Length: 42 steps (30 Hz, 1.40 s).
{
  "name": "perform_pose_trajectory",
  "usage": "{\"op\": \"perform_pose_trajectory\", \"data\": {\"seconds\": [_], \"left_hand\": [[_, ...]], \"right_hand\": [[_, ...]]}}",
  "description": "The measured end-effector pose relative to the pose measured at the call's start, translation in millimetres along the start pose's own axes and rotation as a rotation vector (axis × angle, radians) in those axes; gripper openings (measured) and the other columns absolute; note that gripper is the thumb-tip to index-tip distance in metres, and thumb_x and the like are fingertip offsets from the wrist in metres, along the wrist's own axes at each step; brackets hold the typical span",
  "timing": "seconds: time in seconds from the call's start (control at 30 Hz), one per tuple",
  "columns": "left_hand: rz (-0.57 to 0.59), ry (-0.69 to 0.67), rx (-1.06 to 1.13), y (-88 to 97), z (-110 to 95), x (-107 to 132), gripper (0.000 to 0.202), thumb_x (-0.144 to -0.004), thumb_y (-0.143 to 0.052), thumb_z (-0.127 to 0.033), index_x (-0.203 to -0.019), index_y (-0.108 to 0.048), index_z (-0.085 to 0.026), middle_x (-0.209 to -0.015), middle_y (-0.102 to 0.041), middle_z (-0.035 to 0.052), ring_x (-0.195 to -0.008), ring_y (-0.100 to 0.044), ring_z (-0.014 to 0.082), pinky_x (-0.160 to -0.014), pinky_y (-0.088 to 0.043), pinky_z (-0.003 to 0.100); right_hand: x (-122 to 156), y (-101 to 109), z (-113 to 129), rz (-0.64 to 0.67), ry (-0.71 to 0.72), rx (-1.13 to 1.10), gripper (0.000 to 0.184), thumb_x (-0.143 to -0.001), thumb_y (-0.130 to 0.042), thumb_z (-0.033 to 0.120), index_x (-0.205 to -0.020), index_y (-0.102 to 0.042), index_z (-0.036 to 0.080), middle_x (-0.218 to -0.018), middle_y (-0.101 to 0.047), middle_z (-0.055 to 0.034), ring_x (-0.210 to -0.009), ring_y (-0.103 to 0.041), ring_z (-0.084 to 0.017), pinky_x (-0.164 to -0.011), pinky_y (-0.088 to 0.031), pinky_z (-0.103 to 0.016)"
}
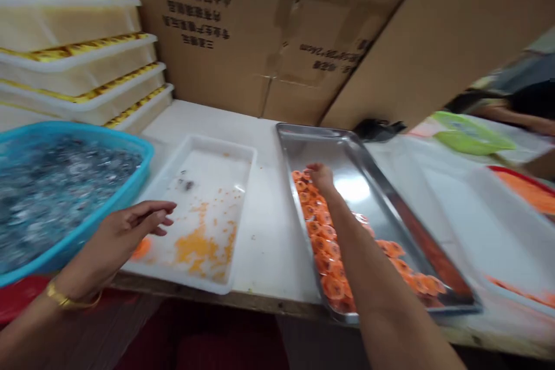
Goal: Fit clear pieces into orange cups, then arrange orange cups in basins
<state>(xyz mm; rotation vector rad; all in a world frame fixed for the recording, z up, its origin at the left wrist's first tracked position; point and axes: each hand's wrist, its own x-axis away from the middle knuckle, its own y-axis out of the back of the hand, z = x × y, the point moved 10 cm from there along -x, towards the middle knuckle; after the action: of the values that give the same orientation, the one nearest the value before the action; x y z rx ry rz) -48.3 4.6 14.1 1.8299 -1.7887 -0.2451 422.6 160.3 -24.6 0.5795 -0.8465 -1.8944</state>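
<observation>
My right hand reaches into a long steel tray and rests on the far end of a row of several small orange cups; its fingers are curled down among them and hidden. My left hand hovers with fingers spread over the near left corner of a white plastic tray smeared with orange crumbs. A single orange piece lies just under that hand. A gold bangle sits on the left wrist.
A blue tub of shiny silvery bits stands at the left. Stacked white trays with yellow contents rise behind it. Cardboard boxes wall the back. Another white tray, green and red items and another person's arm lie to the right.
</observation>
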Motion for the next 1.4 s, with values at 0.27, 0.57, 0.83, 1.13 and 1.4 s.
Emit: {"op": "perform_pose_trajectory", "data": {"seconds": [0.27,0.57,0.83,1.13,1.4], "left_hand": [[0.037,-0.258,-0.733,22.0,7.1,9.3,0.030,-0.085,-0.041,-0.024,-0.098,-0.067,-0.016,-0.100,-0.065,0.0094,-0.090,-0.062,0.0220,-0.083,-0.047,0.037],[0.218,-0.080,-1.212,-15.7,28.0,1.0,0.033,-0.081,-0.035,-0.003,-0.090,-0.066,-0.008,-0.090,-0.065,0.0193,-0.087,-0.065,0.0336,-0.068,-0.049,0.043],[0.167,-0.213,-1.091,-34.5,10.6,-12.2,0.026,-0.080,-0.045,-0.012,-0.101,-0.062,-0.015,-0.092,-0.066,0.0140,-0.087,-0.065,0.0315,-0.068,-0.046,0.039],[0.128,-0.318,-0.354,-65.0,-13.1,-39.5,0.014,-0.074,-0.061,-0.030,-0.080,-0.054,-0.018,-0.069,-0.059,-0.0007,-0.064,-0.055,0.0158,-0.056,-0.038,0.026],[-0.042,-0.341,-0.504,-34.5,-22.4,-91.7,0.025,-0.088,-0.040,-0.026,-0.099,-0.061,-0.017,-0.099,-0.060,0.0068,-0.089,-0.060,0.0176,-0.082,-0.044,0.030]], "right_hand": [[-12.1,-10.6,-2.2,0.088,-0.062,0.197,0.005,-0.074,-0.061,0.021,-0.070,-0.063,0.022,-0.078,-0.064,-0.0153,-0.097,-0.059,-0.039,-0.081,-0.039,-0.053],[135.3,-54.3,197.3,0.312,0.631,-0.026,0.020,-0.083,-0.055,0.024,-0.102,-0.063,0.022,-0.101,-0.068,-0.0051,-0.092,-0.063,-0.021,-0.084,-0.047,-0.038],[277.6,-152.6,210.9,0.771,0.673,0.041,0.033,-0.082,-0.055,0.013,-0.115,-0.059,0.016,-0.112,-0.064,-0.0103,-0.095,-0.063,-0.020,-0.087,-0.045,-0.035],[247.2,-138.3,179.2,0.633,0.423,-0.136,0.022,-0.082,-0.047,0.009,-0.093,-0.064,0.019,-0.089,-0.070,-0.0049,-0.082,-0.065,-0.018,-0.077,-0.048,-0.031],[241.0,-117.3,163.3,0.543,0.218,-0.555,0.012,-0.085,-0.047,0.020,-0.083,-0.058,0.019,-0.079,-0.067,-0.0020,-0.071,-0.067,-0.015,-0.068,-0.054,-0.028]]}}
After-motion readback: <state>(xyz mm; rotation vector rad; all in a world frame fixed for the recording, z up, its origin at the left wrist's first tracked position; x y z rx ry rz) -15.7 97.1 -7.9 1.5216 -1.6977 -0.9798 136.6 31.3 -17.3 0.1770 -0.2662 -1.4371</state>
